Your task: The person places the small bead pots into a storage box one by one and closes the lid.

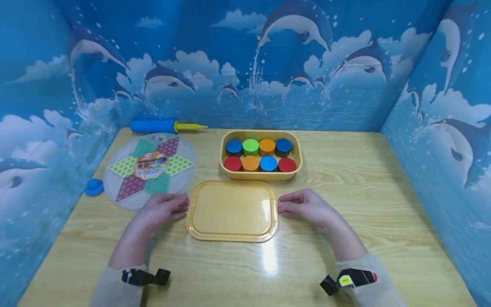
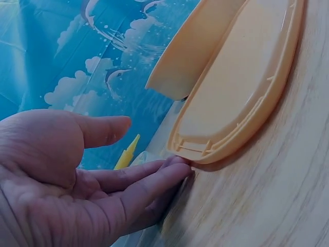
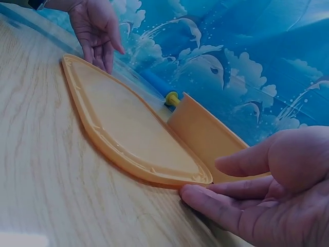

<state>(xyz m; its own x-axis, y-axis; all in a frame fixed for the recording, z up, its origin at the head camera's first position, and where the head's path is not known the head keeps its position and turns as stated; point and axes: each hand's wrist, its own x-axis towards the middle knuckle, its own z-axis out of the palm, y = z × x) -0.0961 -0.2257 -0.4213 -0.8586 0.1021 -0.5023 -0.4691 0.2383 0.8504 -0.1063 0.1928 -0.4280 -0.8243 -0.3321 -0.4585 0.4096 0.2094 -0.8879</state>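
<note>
A shallow yellow-orange plastic lid (image 1: 232,210) lies flat on the wooden table, its raised rim facing up. At the lid's left end is my left hand (image 1: 166,208), fingers nearly straight and thumb held apart. In the left wrist view, its fingertips (image 2: 177,167) meet the lid's rim. My right hand (image 1: 304,208) sits at the opposite end, fingers extended at the rim and thumb raised in the right wrist view. Directly behind the lid stands a matching tub (image 1: 261,175) holding several round pieces in two rows, topped blue, green, orange and red.
A clear round board (image 1: 126,160) with a coloured star pattern lies at the left, close to my left hand. Behind it is a blue pump (image 1: 153,126) with a yellow nozzle. A small blue knobbed piece (image 1: 93,187) rests near the left edge. Dolphin-print sheets surround the table.
</note>
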